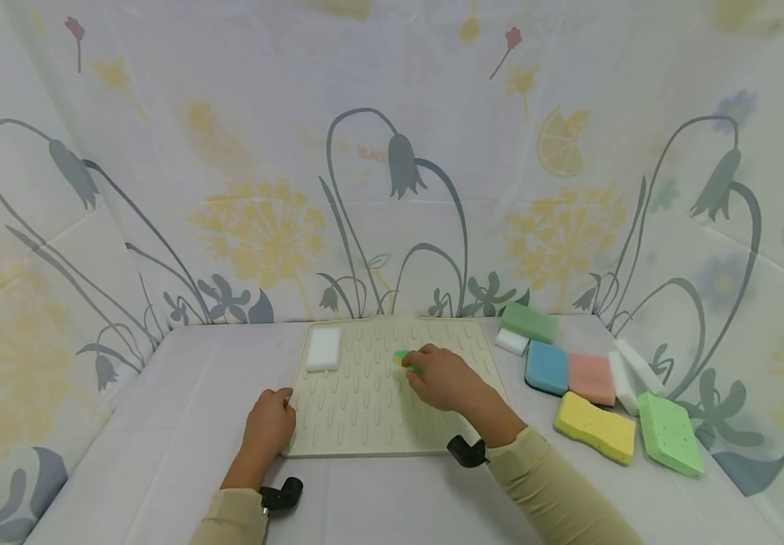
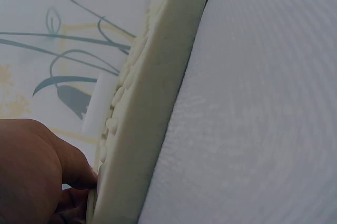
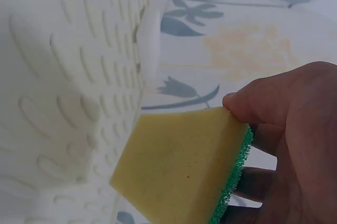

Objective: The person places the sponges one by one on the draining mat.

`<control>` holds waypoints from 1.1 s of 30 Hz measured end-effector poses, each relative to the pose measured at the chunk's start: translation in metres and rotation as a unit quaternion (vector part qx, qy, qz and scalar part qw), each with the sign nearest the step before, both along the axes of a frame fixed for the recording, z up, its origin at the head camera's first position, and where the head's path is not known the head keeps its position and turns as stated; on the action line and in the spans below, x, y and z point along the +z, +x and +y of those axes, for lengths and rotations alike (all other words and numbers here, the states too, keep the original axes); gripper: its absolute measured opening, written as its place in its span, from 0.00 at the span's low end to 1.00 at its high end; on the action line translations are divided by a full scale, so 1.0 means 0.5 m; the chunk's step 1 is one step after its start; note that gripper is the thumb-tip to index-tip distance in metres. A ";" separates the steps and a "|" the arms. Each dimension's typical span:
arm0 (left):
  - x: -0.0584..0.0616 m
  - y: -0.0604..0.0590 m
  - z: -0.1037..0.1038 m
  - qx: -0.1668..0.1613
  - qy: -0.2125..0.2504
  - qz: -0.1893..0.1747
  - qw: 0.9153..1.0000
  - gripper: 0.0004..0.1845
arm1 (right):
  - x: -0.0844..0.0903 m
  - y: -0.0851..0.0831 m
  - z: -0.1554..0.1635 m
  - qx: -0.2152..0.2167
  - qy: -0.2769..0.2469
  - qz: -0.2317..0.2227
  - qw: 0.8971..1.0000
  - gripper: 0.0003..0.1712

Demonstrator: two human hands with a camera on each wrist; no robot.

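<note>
A cream drying mat with raised oval ridges lies on the table. My left hand grips its left edge, the thumb against the rim in the left wrist view; the other fingers are partly hidden. Over the middle of the mat, my right hand holds a yellow sponge with a green scouring side. The thumb and fingers pinch it by its edges, and its lower end is close to the ridges; whether it touches them I cannot tell. A white sponge block lies on the mat's far left corner.
Right of the mat lie several sponges: a dark green one, a small white block, a blue one, a pink one, white blocks, a yellow one and a light green one. A flowered curtain hangs behind.
</note>
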State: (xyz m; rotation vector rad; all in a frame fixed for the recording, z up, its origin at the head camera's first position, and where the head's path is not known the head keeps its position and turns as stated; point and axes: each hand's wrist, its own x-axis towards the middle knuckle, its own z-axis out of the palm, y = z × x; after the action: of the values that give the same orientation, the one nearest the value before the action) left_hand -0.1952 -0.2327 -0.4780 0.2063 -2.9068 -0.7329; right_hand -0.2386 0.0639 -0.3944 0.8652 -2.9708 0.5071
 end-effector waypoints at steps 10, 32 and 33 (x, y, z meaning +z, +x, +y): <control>0.002 0.000 -0.002 -0.001 -0.006 0.010 1.000 0.19 | -0.005 0.018 -0.038 0.022 -0.020 0.004 1.000 0.17; -0.004 -0.004 -0.004 -0.001 0.000 0.005 1.000 0.19 | -0.039 0.043 -0.119 0.049 -0.027 0.024 0.998 0.18; -0.005 -0.004 -0.004 0.000 0.000 0.006 1.000 0.19 | -0.040 0.044 -0.122 0.049 -0.027 0.023 0.998 0.18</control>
State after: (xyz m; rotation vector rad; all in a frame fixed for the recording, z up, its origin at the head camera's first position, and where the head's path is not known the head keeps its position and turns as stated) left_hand -0.1973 -0.2349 -0.4805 0.2014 -2.8965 -0.7309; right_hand -0.2167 0.0027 -0.4145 1.0069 -2.8712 0.5591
